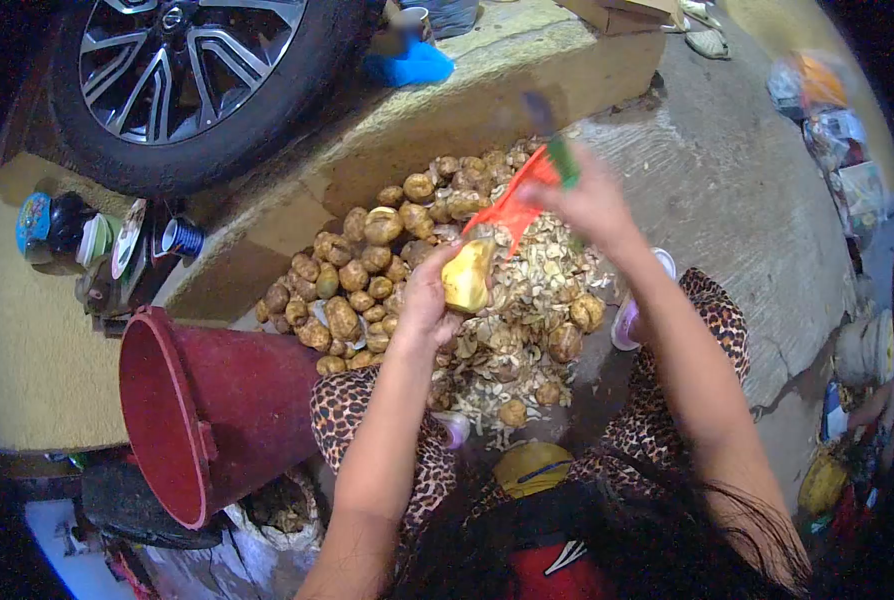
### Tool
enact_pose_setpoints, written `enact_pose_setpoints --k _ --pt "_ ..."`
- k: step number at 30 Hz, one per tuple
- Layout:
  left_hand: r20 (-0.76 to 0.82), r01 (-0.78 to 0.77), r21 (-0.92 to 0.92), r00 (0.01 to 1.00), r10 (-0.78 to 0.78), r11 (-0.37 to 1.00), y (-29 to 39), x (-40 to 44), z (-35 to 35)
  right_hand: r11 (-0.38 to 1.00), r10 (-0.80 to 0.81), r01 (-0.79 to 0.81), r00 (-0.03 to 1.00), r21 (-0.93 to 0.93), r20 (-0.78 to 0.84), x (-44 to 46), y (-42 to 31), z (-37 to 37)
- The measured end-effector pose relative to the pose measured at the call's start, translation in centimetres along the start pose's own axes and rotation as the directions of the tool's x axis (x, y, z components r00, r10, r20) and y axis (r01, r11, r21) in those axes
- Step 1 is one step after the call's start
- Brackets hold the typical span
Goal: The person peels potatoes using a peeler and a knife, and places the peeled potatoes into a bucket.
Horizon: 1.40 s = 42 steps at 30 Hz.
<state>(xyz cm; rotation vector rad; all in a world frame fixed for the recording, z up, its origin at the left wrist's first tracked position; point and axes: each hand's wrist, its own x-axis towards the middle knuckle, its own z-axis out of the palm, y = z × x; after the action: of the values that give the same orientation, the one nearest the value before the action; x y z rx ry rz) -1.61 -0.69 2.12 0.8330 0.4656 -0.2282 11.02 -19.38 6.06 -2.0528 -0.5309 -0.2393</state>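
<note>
My left hand (pixel 427 300) is closed around a peeled yellow potato (pixel 467 278), held above the pile. To its right and farther out is my right hand (pixel 589 200), smeared by motion, with its fingers curled around a green-handled tool (pixel 563 163). The tool's dark far end is too blurred to name. An orange-red plastic piece (pixel 512 208) shows between the hands; whether my right hand touches it I cannot tell. Below lies a heap of thin peelings (pixel 537 275), with unpeeled brown potatoes (pixel 342 318) piled to the left.
A dark red bucket (pixel 257 400) leans over at the left, its mouth facing left. A concrete step (pixel 537 75) with a car wheel (pixel 172 80) runs along the back left. Cups and dishes (pixel 182 238) stand at the left; bagged items (pixel 837 130) lie at the right.
</note>
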Motion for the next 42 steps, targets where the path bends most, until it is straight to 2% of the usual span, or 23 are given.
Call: enact_pose_setpoints --k 1,2,4,7,10,14,17,20,23,24,25,27,28,31,32,35,36,39,40,42 --pt "-0.003 0.007 0.005 1.000 -0.007 1.000 0.0 -0.4 0.0 0.993 -0.054 0.040 0.990 -0.107 -0.131 0.6 0.4 -0.6" --pt "-0.005 0.013 0.014 1.000 -0.013 1.000 0.1 -0.9 0.0 0.996 0.082 -0.081 0.995 0.021 -0.060 0.6 0.6 -1.0" --pt "-0.015 -0.007 0.016 1.000 0.007 1.000 0.0 -1.0 -0.2 0.909 0.316 -0.339 0.940 0.243 0.126 1.0 -0.7 -2.4" --pt "-0.056 -0.061 0.006 0.997 0.061 0.998 -0.3 0.0 -0.5 0.858 0.437 -0.497 0.840 0.133 0.322 -1.6 -5.0 -0.8" --pt "-0.170 -0.042 0.026 0.984 0.046 0.999 0.2 -0.9 1.3 0.967 0.097 -0.158 0.953 0.199 0.285 -3.1 -3.6 1.1" --pt "-0.033 -0.018 0.018 0.999 0.019 1.000 0.3 -0.1 0.7 0.959 0.099 -0.153 0.969 0.237 0.228 -1.8 -2.3 0.6" --pt "0.036 -0.018 0.008 0.999 0.017 1.000 0.4 0.4 1.2 0.977 0.121 -0.154 0.970 0.147 0.213 -1.2 -2.5 -0.2" --pt "0.066 0.001 0.051 0.998 -0.004 0.999 0.7 0.0 0.6 0.996 -0.042 0.036 0.996 -0.083 -0.078 -0.1 -1.4 -1.2" --pt "0.011 -0.011 0.052 1.000 0.010 0.999 1.2 -1.2 0.7 0.993 0.057 -0.069 0.990 -0.094 -0.128 1.8 1.0 -3.5" --pt "-0.021 -0.036 0.051 0.999 0.037 0.998 1.0 -0.9 0.3 0.993 0.063 -0.071 0.994 -0.091 -0.094 1.1 0.3 -3.1" --pt "-0.056 -0.059 0.049 0.997 0.061 0.997 0.8 -0.6 -0.1 0.998 0.066 -0.065 0.995 0.013 -0.071 0.7 0.1 -2.4" --pt "0.007 -0.055 0.029 0.998 0.055 0.998 0.6 0.0 -0.8 0.974 0.076 -0.069 0.997 0.217 -0.026 -0.4 0.2 -0.7" --pt "0.039 -0.052 0.018 0.998 0.051 0.998 0.6 0.1 -0.7 0.941 0.189 -0.203 0.979 0.270 0.076 -1.1 -0.8 -0.3" --pt "-0.151 -0.047 -0.063 0.988 0.037 0.997 0.8 -0.2 1.0 0.936 0.158 -0.248 0.930 0.250 0.331 -2.7 -3.9 0.6" --pt "-0.112 -0.044 -0.031 0.993 0.040 0.999 0.9 -0.4 1.1 0.952 0.062 -0.145 0.955 0.271 0.291 -3.0 -3.5 1.3" --pt "-0.013 -0.036 0.049 0.999 0.037 0.998 1.0 -0.6 0.6 0.993 -0.096 0.095 0.995 -0.070 -0.010 -2.0 -3.9 -0.2" --pt "0.007 -0.033 0.063 0.999 0.033 0.997 0.8 -0.5 0.0 0.989 0.117 -0.115 0.993 -0.093 0.023 -0.7 -2.9 -1.5" --pt "0.012 0.001 0.085 1.000 -0.002 0.996 0.5 -0.1 -1.0 0.962 0.188 -0.185 0.982 0.202 0.006 1.2 -0.7 -3.9" --pt "0.003 0.011 0.086 1.000 -0.011 0.996 0.6 -0.1 -0.8 0.932 0.130 -0.146 0.989 0.331 0.070 0.4 -1.5 -3.2" --pt "-0.070 -0.042 0.042 0.997 0.045 0.998 0.6 -0.2 0.4 0.975 0.077 -0.107 0.985 0.194 0.157 -1.8 -3.7 -0.8"
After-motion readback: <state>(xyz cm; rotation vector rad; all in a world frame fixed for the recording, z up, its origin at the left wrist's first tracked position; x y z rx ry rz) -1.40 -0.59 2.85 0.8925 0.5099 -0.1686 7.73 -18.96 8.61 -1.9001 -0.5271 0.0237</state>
